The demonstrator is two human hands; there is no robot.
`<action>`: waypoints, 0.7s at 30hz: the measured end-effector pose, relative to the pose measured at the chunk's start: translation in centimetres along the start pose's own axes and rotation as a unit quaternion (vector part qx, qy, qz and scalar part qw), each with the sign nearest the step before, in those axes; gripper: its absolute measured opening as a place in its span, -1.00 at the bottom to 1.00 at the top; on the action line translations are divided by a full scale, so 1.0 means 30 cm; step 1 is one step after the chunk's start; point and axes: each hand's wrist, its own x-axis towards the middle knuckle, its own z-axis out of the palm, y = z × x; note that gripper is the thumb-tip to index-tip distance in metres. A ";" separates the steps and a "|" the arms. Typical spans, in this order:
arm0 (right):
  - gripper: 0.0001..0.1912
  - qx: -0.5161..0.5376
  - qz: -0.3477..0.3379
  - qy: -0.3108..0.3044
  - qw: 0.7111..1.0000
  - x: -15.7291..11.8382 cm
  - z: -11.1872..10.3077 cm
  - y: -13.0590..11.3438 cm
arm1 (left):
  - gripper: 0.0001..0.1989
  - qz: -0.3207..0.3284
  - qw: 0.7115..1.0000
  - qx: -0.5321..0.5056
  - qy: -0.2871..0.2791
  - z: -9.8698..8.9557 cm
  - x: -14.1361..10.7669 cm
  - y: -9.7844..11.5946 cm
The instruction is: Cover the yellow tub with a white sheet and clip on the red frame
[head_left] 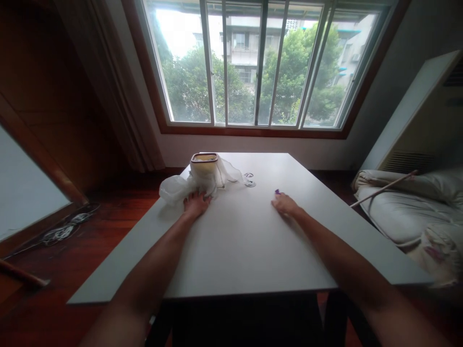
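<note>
Fingers spread, my left hand (196,204) rests at the near edge of a thin, translucent white plastic bag or sheet (173,189) on the white table (238,250). Just behind it stands a cream container with a brown rim (204,166), the filmy material gathered around its base. What lies inside the container is too small to make out. My right hand (285,204) is closed low over the table's right half. A small purple thing (277,192) sticks out past its fingers; its kind is unclear.
Thin dark-edged loops (249,180) lie right of the container. Beyond the table is a wide window (246,72). A pale padded bundle (401,207) with a stick (383,189) across it sits at right. Coiled cables (65,231) lie on the floor at left.
</note>
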 end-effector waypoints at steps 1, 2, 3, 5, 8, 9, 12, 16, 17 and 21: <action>-0.61 0.001 -0.018 -0.026 0.999 -0.012 0.042 -0.076 | -0.44 0.000 1.000 -0.008 0.009 0.005 0.013 -0.008; -0.58 0.001 -0.048 -0.056 0.997 -0.026 0.086 -0.160 | -0.45 -0.002 1.000 -0.012 0.015 0.009 0.027 -0.015; -0.53 -0.012 -0.102 -0.101 0.990 -0.040 0.129 -0.250 | -0.46 -0.005 0.999 -0.025 0.022 0.013 0.041 -0.023; -0.45 -0.015 -0.201 -0.156 0.967 -0.064 0.208 -0.434 | -0.48 -0.010 0.997 -0.072 0.035 0.019 0.069 -0.040; -0.42 0.004 -0.282 -0.191 0.940 -0.077 0.301 -0.670 | -0.51 -0.006 0.985 -0.160 0.057 0.021 0.099 -0.075; -0.41 0.007 -0.290 -0.202 0.935 -0.073 0.325 -0.729 | -0.53 -0.001 0.981 -0.182 0.064 0.017 0.105 -0.089; -0.46 0.015 -0.293 -0.202 0.934 -0.051 0.371 -0.834 | -0.56 0.011 0.971 -0.225 0.080 -0.004 0.110 -0.128; -0.54 0.038 -0.330 -0.168 0.928 -0.032 0.352 -0.781 | -0.61 0.011 0.960 -0.258 0.112 -0.025 0.100 -0.149; -0.52 0.037 -0.336 -0.159 0.928 -0.034 0.330 -0.731 | -0.62 0.007 0.957 -0.262 0.125 -0.025 0.094 -0.148; -0.44 -0.007 -0.284 -0.112 0.952 -0.053 0.188 -0.434 | -0.61 -0.032 0.942 -0.261 0.206 -0.018 0.051 -0.119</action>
